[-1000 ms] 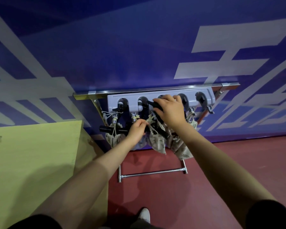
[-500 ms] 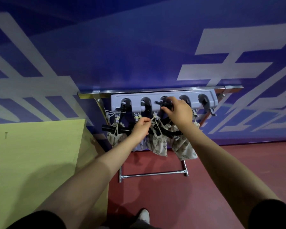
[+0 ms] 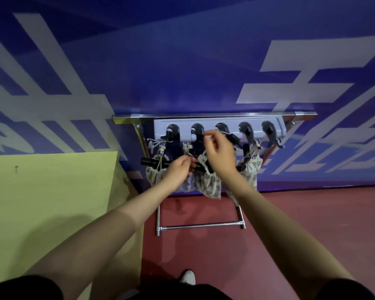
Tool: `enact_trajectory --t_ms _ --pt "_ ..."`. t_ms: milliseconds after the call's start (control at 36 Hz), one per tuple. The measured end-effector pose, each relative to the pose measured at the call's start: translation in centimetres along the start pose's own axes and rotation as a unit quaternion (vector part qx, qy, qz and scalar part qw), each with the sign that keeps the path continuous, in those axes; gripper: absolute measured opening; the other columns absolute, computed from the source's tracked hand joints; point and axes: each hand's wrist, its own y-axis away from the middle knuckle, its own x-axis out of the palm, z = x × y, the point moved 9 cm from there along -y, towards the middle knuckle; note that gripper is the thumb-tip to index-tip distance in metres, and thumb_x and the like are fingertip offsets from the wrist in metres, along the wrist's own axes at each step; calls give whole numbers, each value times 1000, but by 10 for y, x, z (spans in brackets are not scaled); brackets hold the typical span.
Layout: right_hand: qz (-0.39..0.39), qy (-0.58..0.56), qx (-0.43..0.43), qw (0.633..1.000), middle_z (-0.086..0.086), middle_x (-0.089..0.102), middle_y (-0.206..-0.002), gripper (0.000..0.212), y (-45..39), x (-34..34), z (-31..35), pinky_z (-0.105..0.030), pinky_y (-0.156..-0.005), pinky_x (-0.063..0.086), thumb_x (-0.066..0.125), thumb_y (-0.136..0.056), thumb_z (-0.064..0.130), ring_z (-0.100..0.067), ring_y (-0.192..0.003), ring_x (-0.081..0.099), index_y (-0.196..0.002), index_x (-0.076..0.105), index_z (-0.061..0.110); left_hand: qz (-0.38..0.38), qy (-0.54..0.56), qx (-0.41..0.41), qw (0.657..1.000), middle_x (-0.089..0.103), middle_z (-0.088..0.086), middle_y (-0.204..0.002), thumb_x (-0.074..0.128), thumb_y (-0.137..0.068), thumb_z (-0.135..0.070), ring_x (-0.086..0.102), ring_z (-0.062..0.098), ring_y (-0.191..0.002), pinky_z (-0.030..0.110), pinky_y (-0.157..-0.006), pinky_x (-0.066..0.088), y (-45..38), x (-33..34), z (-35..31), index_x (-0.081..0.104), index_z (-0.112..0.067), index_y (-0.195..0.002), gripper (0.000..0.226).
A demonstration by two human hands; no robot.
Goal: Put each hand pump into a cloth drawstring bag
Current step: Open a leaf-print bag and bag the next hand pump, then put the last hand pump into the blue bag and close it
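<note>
Several patterned bags [image 3: 208,182] are hung below the right hand [image 3: 220,154], one cord [image 3: 224,132] pinched by it, while the left hand [image 3: 178,172] is curled at a bag mouth; the remaining count cannot be judged.

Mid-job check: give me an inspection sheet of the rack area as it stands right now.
Surface: grey hook rail on a metal frame, five dark hooks.
Job's things: printed cloth bags hang below the hooks; middle bag has a black pump sticking out; another black pump juts left from the leftmost bag.
Clutter: nothing seen.
Hands: left hand pinches a cord; right hand pinches a white drawstring near the third hook.
Cables: drawstrings only.
Surroundings: blue wall, red floor, yellow-green panel.
</note>
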Motion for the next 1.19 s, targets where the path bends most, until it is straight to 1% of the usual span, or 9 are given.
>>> enact_trajectory --t_ms 111,194,333,417,694,778,889,1028,1194 --pt "71 -71 32 994 -2 63 -73 15 30 65 26 -28 -59 42 52 -96 18 -9 -58 53 -97 66 12 -41 56 10 998 65 5 -72 37 -103 -18 63 21 -68 35 -73 53 18 -57 9 62 -16 -81 33" --pt "105 -115 69 985 0 60 -69 23 51 118 44 -31 -67 42 51 -95 20 -10 -64 54 -79 64 11 -86 76 8 993 61 -4 -53 37 -103 -16 58 7 -47 23 -54 49 33 -119 24 57 -14 -74 35" --pt "164 -188 154 956 5 45 -56 32 89 210 80 -29 -58 34 48 -90 21 -5 -55 43 -58 46 19 -152 80 -43 984 48 2 -53 33 -101 -7 48 4 -35 18 -45 42 75 -238 67 51 -10 -69 37" --pt "227 -200 195 933 3 38 -53 35 109 270 113 -29 -53 25 49 -89 19 -12 -53 34 -55 42 19 -172 73 -74 980 44 4 -61 33 -98 -7 47 11 -44 20 -49 41 105 -310 97 55 -10 -77 30" --pt "452 -85 188 868 0 51 -64 25 203 458 206 -23 -49 31 47 -92 19 -13 -55 42 -69 57 18 -315 44 -179 931 50 9 -77 44 -99 -19 45 16 -58 25 -53 37 186 -556 222 57 -13 -94 16" --pt "475 -61 212 852 0 53 -66 21 234 507 213 -23 -49 32 46 -93 19 -14 -55 45 -77 59 16 -341 -20 -198 919 53 8 -86 43 -98 -17 51 25 -74 32 -70 46 212 -611 256 55 -14 -100 12" --pt "465 -34 245 850 0 54 -65 20 264 552 212 -23 -49 34 44 -94 17 -13 -54 47 -83 60 11 -332 -126 -231 906 51 13 -74 44 -95 -20 48 29 -68 33 -65 36 230 -659 298 52 -9 -75 24" --pt "485 18 235 842 1 57 -64 19 289 603 212 -23 -49 35 46 -93 20 -12 -51 49 -84 61 12 -350 -121 -297 880 55 20 -121 54 -92 -36 56 39 -107 41 -88 48 236 -707 352 46 -6 -131 50" --pt "566 47 240 787 -6 56 -74 29 317 655 209 -26 -55 38 48 -96 32 -21 -63 50 -73 52 16 -313 -111 -302 894 59 16 -104 49 -95 -43 61 37 -94 37 -77 45 221 -687 384 54 -2 -112 44"
